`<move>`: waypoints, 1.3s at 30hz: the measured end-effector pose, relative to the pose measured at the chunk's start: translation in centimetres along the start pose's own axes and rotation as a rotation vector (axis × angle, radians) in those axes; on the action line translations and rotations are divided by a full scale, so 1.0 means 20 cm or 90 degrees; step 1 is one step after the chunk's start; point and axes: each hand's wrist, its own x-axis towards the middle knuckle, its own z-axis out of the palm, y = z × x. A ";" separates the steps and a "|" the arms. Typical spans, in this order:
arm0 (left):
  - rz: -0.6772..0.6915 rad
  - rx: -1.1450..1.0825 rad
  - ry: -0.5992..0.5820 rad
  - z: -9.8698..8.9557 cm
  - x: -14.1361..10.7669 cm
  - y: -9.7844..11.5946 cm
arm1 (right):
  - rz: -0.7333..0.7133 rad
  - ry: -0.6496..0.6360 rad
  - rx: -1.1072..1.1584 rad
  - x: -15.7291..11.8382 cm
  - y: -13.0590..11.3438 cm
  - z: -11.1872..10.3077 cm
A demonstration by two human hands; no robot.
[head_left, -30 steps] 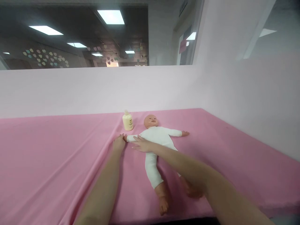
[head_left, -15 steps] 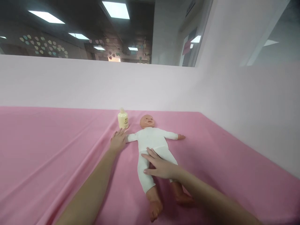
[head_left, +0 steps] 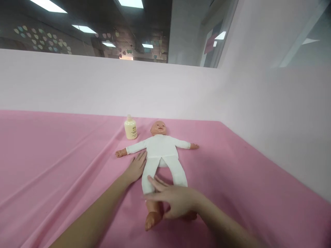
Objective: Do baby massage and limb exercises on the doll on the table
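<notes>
A baby doll (head_left: pixel 161 146) in a white top and white trousers lies on its back on a pink cloth (head_left: pixel 77 148), head away from me and arms spread. My left hand (head_left: pixel 137 167) rests beside the doll's waist on the left, fingers extended against its side and holding nothing. Over the doll's lower legs is my right hand (head_left: pixel 173 198), its fingers spread with nothing gripped; it partly hides the legs and one foot. A cream-coloured pump bottle (head_left: pixel 130 128) stands upright to the left of the doll's head.
A white wall (head_left: pixel 103 88) rises behind the cloth, with a window above it showing ceiling lights and heart-shaped decorations. Another white wall (head_left: pixel 258 103) runs along the right side. Folds cross the cloth on the left.
My left hand has left the doll's hand and come down to its waist. My right hand has moved from the thighs to the lower legs. The doll's legs lie closer together.
</notes>
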 end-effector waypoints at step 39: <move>0.434 -0.242 0.093 -0.17 -0.41 0.44 | -0.181 0.348 -0.135 -0.06 -0.02 0.05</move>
